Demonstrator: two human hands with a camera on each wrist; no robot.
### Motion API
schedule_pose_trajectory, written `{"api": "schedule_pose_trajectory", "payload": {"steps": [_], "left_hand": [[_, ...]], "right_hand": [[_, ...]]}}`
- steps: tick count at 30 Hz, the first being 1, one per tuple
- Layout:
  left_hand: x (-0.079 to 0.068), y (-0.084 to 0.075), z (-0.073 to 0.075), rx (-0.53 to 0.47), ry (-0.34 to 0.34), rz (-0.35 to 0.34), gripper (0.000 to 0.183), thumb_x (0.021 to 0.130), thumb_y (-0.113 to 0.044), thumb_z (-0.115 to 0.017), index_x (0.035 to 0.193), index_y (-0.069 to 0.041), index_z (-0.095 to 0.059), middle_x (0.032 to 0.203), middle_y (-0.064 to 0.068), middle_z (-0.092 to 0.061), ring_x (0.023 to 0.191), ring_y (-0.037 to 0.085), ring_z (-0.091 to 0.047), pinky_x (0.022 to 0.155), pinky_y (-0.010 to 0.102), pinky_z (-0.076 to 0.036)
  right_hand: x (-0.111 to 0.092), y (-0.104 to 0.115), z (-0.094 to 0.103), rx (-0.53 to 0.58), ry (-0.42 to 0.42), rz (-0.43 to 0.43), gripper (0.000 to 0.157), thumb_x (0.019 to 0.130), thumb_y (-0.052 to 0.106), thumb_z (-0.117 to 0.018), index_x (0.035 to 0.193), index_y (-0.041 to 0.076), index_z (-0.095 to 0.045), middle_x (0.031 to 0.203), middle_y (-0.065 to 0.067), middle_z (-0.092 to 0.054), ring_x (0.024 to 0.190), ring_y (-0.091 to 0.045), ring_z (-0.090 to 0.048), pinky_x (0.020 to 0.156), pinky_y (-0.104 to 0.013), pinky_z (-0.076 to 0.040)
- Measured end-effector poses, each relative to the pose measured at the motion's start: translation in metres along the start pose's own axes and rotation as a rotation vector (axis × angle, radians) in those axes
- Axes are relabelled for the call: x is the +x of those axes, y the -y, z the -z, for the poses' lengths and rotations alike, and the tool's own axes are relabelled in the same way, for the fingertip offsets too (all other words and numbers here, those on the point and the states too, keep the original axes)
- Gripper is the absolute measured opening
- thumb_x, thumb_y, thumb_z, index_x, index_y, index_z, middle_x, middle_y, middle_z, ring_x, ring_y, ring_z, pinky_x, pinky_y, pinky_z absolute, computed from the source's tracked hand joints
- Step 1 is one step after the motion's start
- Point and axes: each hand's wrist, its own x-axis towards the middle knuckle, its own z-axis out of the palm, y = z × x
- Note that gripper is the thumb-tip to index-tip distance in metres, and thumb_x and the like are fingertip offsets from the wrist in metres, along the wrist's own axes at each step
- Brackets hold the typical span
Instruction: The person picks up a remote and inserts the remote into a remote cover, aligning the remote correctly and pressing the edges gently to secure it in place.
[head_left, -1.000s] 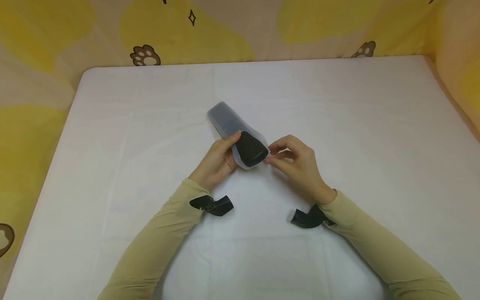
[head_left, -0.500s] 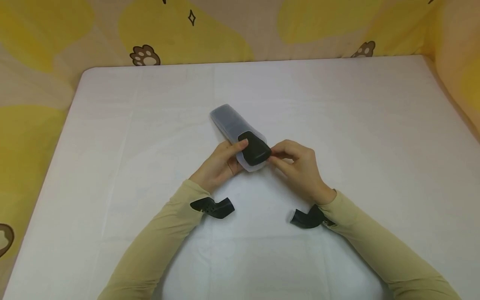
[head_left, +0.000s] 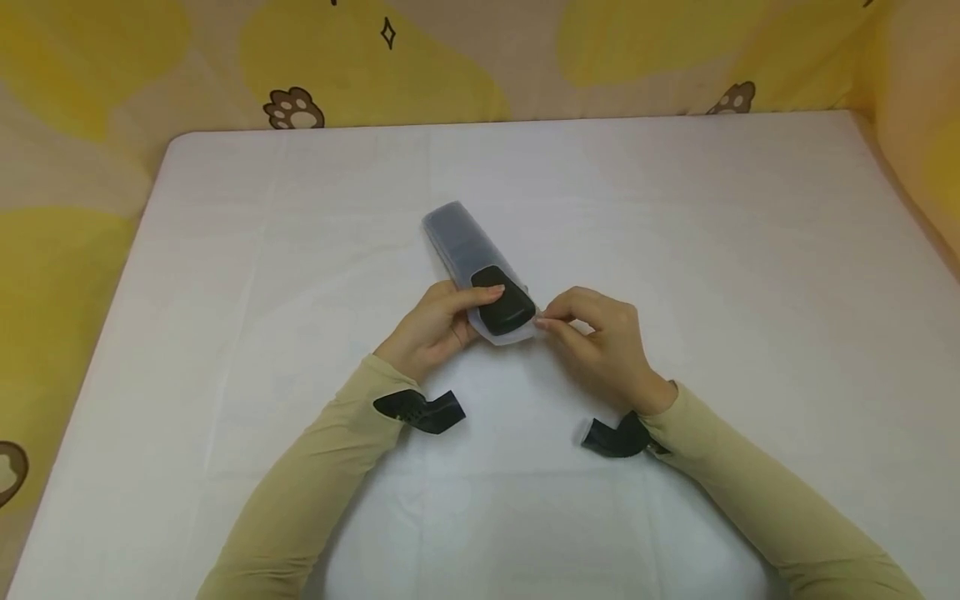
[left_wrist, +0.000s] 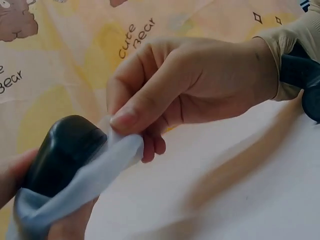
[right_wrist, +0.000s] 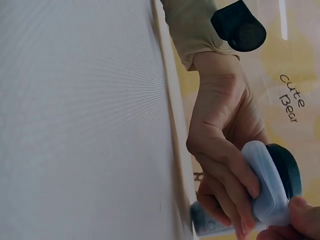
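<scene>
In the head view, a black remote control (head_left: 507,315) sits inside a translucent silicone cover (head_left: 467,237), its wider dark end bare. My left hand (head_left: 435,329) grips both from the left side, thumb lying across the black end and fingers underneath. At the near right corner, my right hand (head_left: 600,337) pinches the cover's rim between thumb and forefinger. The left wrist view shows the pinched silicone rim (left_wrist: 95,180) stretched away from the dark end (left_wrist: 62,152). Left fingers wrap under the cover (right_wrist: 270,187) in the right wrist view.
A white-covered table (head_left: 300,217) lies beneath both hands. Yellow patterned fabric (head_left: 420,67) stands along its back and sides. Black wrist cameras (head_left: 423,412) jut from both sleeves.
My left thumb has slid farther across the black end. The cover's rim at the near right corner is now drawn outward by my right hand, which has shifted slightly toward me.
</scene>
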Motion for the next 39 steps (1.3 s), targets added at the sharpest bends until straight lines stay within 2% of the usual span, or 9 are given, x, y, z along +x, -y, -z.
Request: {"api": "schedule_pose_trajectory", "payload": {"steps": [2,7,12,16,18,25,28,35,39], "left_hand": [[0.0,-0.001,0.001,-0.007,-0.011,0.004,0.018,0.092,0.011,-0.044,0.109,0.005,-0.046,0.104,0.014,-0.061,0.093,0.021,-0.065,0.085,0.032,-0.053],[0.0,-0.003,0.003,-0.005,0.025,0.022,0.021,0.092,0.013,-0.043,0.112,0.006,-0.045,0.103,0.017,-0.063,0.093,0.023,-0.066,0.083,0.034,-0.054],[0.001,-0.004,0.005,0.104,0.074,0.005,0.036,0.09,0.012,-0.049,0.124,0.001,-0.042,0.116,0.022,-0.06,0.101,0.026,-0.064,0.085,0.039,-0.052],[0.001,-0.005,0.006,0.204,0.066,-0.013,0.045,0.088,0.011,-0.054,0.128,-0.003,-0.04,0.116,0.02,-0.062,0.102,0.026,-0.064,0.085,0.04,-0.052],[0.001,-0.005,0.006,0.236,0.061,-0.013,0.048,0.086,0.01,-0.056,0.129,-0.003,-0.039,0.116,0.019,-0.062,0.101,0.027,-0.064,0.085,0.04,-0.052],[0.002,-0.002,0.003,0.384,0.092,0.024,0.062,0.081,0.009,-0.063,0.137,-0.005,-0.039,0.124,0.017,-0.057,0.105,0.026,-0.061,0.088,0.039,-0.051],[0.002,0.0,0.001,0.442,0.098,0.026,0.064,0.079,0.009,-0.067,0.137,-0.004,-0.042,0.125,0.016,-0.058,0.108,0.025,-0.06,0.091,0.038,-0.05],[0.002,0.002,0.0,0.485,0.118,0.024,0.071,0.078,0.009,-0.069,0.14,-0.007,-0.039,0.126,0.016,-0.058,0.112,0.025,-0.059,0.093,0.037,-0.049],[0.002,0.004,0.001,0.499,0.129,0.012,0.072,0.077,0.01,-0.07,0.14,-0.007,-0.039,0.126,0.016,-0.058,0.112,0.027,-0.059,0.092,0.038,-0.049]], "right_hand": [[0.0,0.002,0.0,-0.016,-0.009,0.039,0.012,0.081,0.002,-0.073,0.073,0.0,-0.065,0.072,-0.007,-0.066,0.064,-0.017,-0.06,0.063,-0.018,-0.048],[0.001,0.007,-0.003,-0.064,-0.015,0.148,0.034,0.093,0.026,-0.06,0.072,0.0,-0.065,0.069,-0.006,-0.065,0.062,-0.018,-0.061,0.059,-0.024,-0.051],[0.002,0.009,-0.003,-0.072,0.046,0.129,0.015,0.083,0.011,-0.073,0.074,0.001,-0.066,0.071,-0.004,-0.065,0.063,-0.015,-0.061,0.058,-0.024,-0.051],[0.003,0.008,0.0,0.017,0.112,0.013,0.022,0.066,-0.009,-0.08,0.076,0.003,-0.063,0.073,-0.002,-0.064,0.065,-0.012,-0.061,0.061,-0.021,-0.052],[0.003,0.005,0.002,0.086,0.136,-0.073,0.025,0.065,-0.011,-0.08,0.077,0.003,-0.063,0.074,-0.002,-0.063,0.067,-0.012,-0.061,0.065,-0.021,-0.053],[0.01,0.001,0.009,0.293,0.165,-0.473,0.013,0.082,-0.006,-0.068,0.094,-0.004,-0.062,0.088,-0.009,-0.063,0.077,-0.015,-0.062,0.071,-0.025,-0.054],[0.015,-0.002,0.01,0.341,0.166,-0.602,0.018,0.088,0.0,-0.064,0.104,-0.006,-0.061,0.093,-0.012,-0.062,0.081,-0.017,-0.061,0.073,-0.025,-0.054],[0.03,-0.007,0.006,0.403,0.226,-0.759,0.034,0.091,0.012,-0.062,0.121,-0.003,-0.055,0.102,-0.013,-0.062,0.089,-0.019,-0.061,0.079,-0.03,-0.052],[0.036,-0.01,0.0,0.459,0.26,-0.821,0.036,0.091,0.018,-0.064,0.121,0.0,-0.056,0.108,-0.012,-0.063,0.096,-0.02,-0.061,0.087,-0.034,-0.049]]}}
